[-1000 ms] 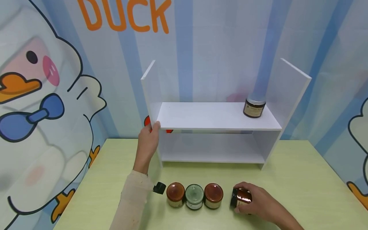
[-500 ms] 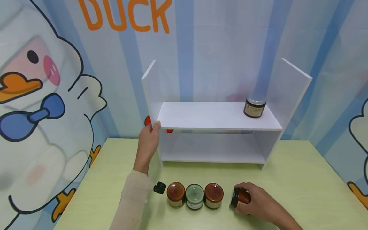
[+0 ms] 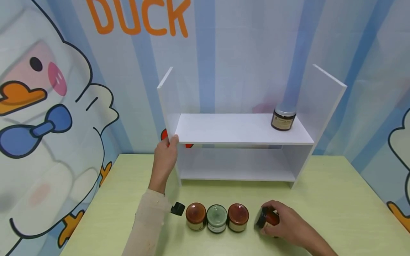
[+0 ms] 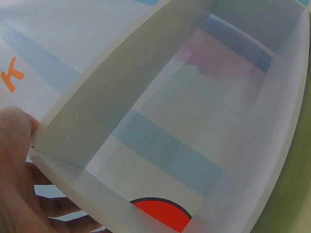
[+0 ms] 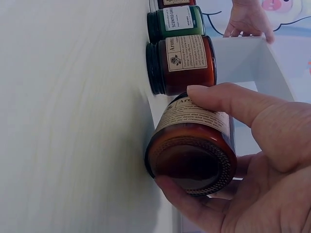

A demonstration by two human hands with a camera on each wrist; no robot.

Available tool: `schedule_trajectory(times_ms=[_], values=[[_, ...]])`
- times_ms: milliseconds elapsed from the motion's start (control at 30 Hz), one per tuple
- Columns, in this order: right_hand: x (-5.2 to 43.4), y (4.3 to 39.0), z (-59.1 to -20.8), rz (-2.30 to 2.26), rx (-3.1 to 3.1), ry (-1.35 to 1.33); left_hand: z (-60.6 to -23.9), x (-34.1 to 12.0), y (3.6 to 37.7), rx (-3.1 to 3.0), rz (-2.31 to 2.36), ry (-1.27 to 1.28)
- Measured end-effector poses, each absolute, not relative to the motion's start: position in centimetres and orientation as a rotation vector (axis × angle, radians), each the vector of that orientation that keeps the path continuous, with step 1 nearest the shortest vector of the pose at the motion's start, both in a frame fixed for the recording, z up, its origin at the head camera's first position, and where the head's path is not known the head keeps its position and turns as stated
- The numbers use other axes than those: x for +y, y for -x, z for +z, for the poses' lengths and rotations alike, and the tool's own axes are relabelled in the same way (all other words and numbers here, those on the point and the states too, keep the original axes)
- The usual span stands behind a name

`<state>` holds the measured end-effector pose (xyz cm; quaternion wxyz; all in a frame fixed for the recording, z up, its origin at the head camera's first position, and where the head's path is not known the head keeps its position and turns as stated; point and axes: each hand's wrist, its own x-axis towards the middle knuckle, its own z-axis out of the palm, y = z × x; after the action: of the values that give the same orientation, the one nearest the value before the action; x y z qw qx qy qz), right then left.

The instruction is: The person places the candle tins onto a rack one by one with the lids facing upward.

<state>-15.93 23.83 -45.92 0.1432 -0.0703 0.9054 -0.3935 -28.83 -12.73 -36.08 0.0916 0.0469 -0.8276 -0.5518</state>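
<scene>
My left hand (image 3: 164, 154) grips the left side panel of a white two-tier shelf (image 3: 221, 129), thumb at the middle board's front corner. In the left wrist view its fingers (image 4: 58, 206) wrap behind the panel. At the right, my right hand (image 3: 289, 224) holds an amber candle jar (image 3: 271, 217) tilted on its side, low over the table. The right wrist view shows this jar's round glass base facing the camera. Left of it stand an amber jar (image 3: 238, 217), a green scented candle jar (image 3: 216, 218) and another amber jar (image 3: 195, 216), dark rims down.
One dark jar (image 3: 283, 119) with a pale label stands at the right end of the shelf's middle board. The shelf is on a pale green table (image 3: 339, 199), behind the row of jars. A duck-print backdrop (image 3: 243, 53) rises behind. A black wrist device (image 3: 177, 209) sits beside the leftmost jar.
The candle jar in my right hand has turned a little, its dark end shifting slightly left. My left hand has stayed on the shelf panel.
</scene>
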Motion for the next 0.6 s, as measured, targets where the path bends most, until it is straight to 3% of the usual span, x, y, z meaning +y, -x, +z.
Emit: schedule_trajectory(times_ms=[600], values=[[23.80,15.73,-46.10,-1.261,2.581,0.212,-36.00,-12.69,28.80,-2.466,-1.633,-0.146]])
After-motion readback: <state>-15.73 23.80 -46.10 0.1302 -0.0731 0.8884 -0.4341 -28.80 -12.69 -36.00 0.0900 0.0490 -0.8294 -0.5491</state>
